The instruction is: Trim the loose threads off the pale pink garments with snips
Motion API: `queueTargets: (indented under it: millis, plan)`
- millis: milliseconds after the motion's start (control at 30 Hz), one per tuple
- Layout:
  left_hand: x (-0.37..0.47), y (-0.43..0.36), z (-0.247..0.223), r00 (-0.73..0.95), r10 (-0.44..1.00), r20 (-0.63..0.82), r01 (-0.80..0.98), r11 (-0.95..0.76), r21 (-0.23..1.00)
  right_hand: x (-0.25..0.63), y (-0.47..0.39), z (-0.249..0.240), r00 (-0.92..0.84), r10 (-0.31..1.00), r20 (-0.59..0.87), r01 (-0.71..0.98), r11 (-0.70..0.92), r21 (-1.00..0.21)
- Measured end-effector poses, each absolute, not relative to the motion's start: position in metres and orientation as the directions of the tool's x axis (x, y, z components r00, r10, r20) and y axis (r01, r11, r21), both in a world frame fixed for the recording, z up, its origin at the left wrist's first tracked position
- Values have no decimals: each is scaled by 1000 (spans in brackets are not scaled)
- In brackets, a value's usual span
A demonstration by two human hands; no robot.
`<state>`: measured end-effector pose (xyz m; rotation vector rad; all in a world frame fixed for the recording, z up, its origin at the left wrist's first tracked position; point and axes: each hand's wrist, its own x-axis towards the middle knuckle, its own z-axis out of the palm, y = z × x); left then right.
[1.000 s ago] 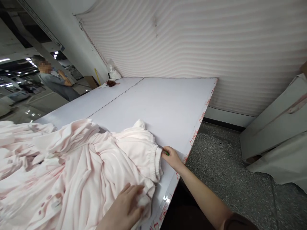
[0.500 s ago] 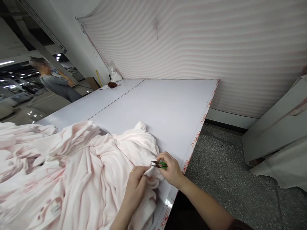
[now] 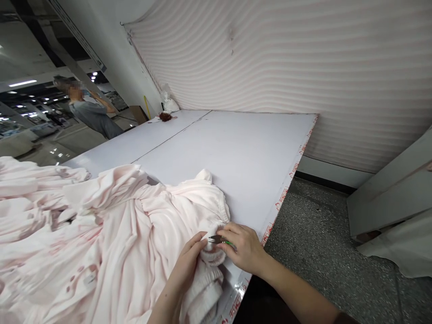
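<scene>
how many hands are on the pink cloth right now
2. The left hand pinches the ribbed edge of the pink cloth; the right hand holds small snips against that same edge. The person standing far off touches none of it.

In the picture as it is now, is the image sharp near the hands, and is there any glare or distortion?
Head view: the left hand, right hand, snips and pink garment are fairly sharp; glare shows on the table's taped edge; the wide lens bends the wall lines; the distant person is soft.
</scene>
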<state>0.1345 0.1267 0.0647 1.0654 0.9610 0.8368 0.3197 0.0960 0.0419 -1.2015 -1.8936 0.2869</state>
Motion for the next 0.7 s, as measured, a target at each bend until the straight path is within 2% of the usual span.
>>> queueTargets:
  millis: [233,333,433,500,533,600,633,667,700]
  plan:
    - [130,126,64,384,901,-200,-48,235,971,318,101,39,-159,808,568,612,531,-585]
    - [128,128,62,415,891,-183,4,200,980,317,101,37,-70,823,564,572,496,-653]
    - [128,128,61,447,884,-137,124,90,988,315,102,38,-31,857,515,520,454,-723]
    - [129,125,58,428,903,-21,273,-107,956,313,103,40,-64,868,492,464,462,-755]
    - [131,122,56,388,917,88,365,-240,900,311,103,41,-79,869,489,413,475,-777]
    - [134,115,51,253,893,373,542,-450,710,309,104,41,-69,872,485,255,485,-836]
    - [136,111,48,175,852,493,600,-489,633,307,103,40,-47,880,473,164,474,-865]
    - [139,106,45,101,823,559,621,-491,611,305,103,39,-25,892,451,80,451,-889]
    - [141,102,43,35,827,561,599,-467,650,304,102,38,-13,909,416,5,416,-909]
